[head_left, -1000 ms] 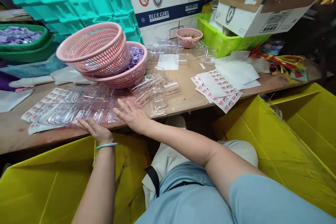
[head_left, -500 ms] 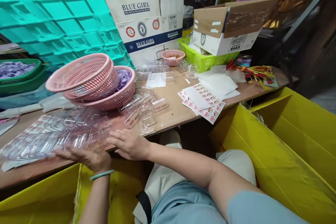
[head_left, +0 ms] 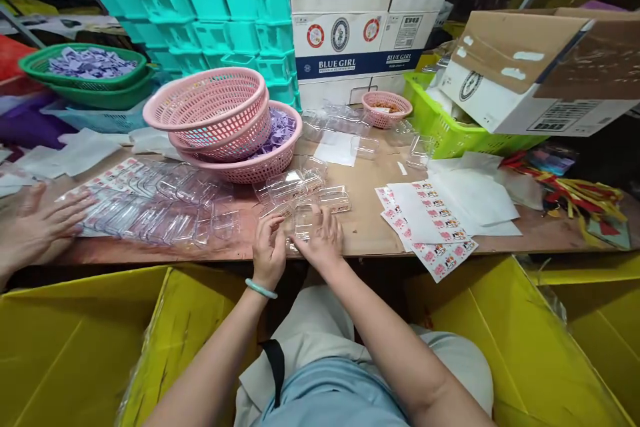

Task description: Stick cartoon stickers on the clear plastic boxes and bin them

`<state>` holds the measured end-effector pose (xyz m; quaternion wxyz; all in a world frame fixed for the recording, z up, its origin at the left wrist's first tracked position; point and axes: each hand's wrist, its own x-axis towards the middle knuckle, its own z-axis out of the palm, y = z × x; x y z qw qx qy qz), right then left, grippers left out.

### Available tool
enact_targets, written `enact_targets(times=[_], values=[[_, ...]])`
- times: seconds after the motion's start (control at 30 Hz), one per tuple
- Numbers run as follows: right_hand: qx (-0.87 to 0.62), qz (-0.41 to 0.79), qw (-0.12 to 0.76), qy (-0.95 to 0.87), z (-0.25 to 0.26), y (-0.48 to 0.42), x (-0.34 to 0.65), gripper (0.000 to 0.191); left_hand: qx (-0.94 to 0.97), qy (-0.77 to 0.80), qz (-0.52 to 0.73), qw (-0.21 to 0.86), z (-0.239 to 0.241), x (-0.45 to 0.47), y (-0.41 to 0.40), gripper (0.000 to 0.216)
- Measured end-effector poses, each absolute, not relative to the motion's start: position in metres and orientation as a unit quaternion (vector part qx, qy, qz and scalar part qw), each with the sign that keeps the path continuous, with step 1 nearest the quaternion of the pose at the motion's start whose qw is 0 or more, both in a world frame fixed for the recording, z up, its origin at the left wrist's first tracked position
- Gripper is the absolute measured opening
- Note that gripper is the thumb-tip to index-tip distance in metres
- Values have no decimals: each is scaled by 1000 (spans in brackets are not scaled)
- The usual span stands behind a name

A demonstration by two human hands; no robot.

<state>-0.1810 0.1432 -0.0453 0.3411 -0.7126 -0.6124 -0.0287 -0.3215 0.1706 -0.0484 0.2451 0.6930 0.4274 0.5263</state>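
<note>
My left hand (head_left: pixel 269 251) and my right hand (head_left: pixel 323 240) meet at the table's front edge, fingers curled on a small clear plastic box (head_left: pixel 301 221). More clear boxes (head_left: pixel 290 188) lie loose just behind it. A spread of clear plastic trays (head_left: pixel 155 207) covers sticker sheets to the left. Another person's hand (head_left: pixel 37 227) rests flat at the left end of that spread. Red-and-white sticker sheets (head_left: pixel 430 230) lie to the right of my hands.
Stacked pink baskets (head_left: pixel 220 113) hold purple pieces. Behind stand teal crates (head_left: pixel 220 7), a Blue Girl carton (head_left: pixel 350 20), a small pink basket (head_left: pixel 386 108), a green basket (head_left: pixel 445 130) and an open carton (head_left: pixel 530 73). Yellow cartons (head_left: pixel 550 340) flank my lap.
Both my hands left the spread of clear trays and moved right to the loose boxes, closing on one. The view swung; another person's hand now shows at the left.
</note>
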Motion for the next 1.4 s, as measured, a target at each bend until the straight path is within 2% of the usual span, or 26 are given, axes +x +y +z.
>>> enact_targets(times=[0.1,0.23,0.33,0.43,0.53,0.6,0.67,0.73,0.8,0.9,0.97,1.03,1.17,1.23,1.3,1.4], values=[[-686,-39,360,-631,-52,135,-174,59,603,451,534,385,-38,-313,156,26],[-564,-119,394,-716,-54,105,-152,59,450,403,476,640,-19,-299,140,43],[-498,-108,446,-735,-53,86,-150,63,377,383,445,717,-11,-290,139,45],[-489,11,524,-697,-49,77,-161,66,383,394,448,706,-12,-283,138,52],[-531,218,627,-527,-39,77,-172,67,441,393,463,661,-16,-280,132,53],[-520,391,623,-434,-31,82,-169,50,513,394,460,608,-19,-284,134,49],[-496,492,588,-407,-23,93,-156,30,619,406,458,493,-20,-296,146,49],[-514,464,608,-389,-19,110,-134,26,717,416,469,306,-21,-313,169,53],[-562,332,665,-362,-19,132,-109,29,766,422,468,131,-21,-331,200,60],[-624,144,676,-364,-29,169,-79,36,784,453,423,38,-23,-347,243,76],[-641,108,644,-403,-39,188,-68,38,800,468,374,44,-24,-347,262,92],[-629,138,613,-457,-48,198,-62,37,823,461,324,76,-23,-342,274,100],[-606,247,557,-512,-53,198,-58,42,814,451,334,150,-14,-322,280,82],[-637,272,495,-524,-51,193,-59,58,772,472,384,185,-8,-311,274,71],[-672,258,439,-537,-49,188,-66,74,718,490,434,239,-3,-303,262,69],[-679,226,416,-561,-49,181,-82,66,646,487,486,331,0,-304,239,69]])
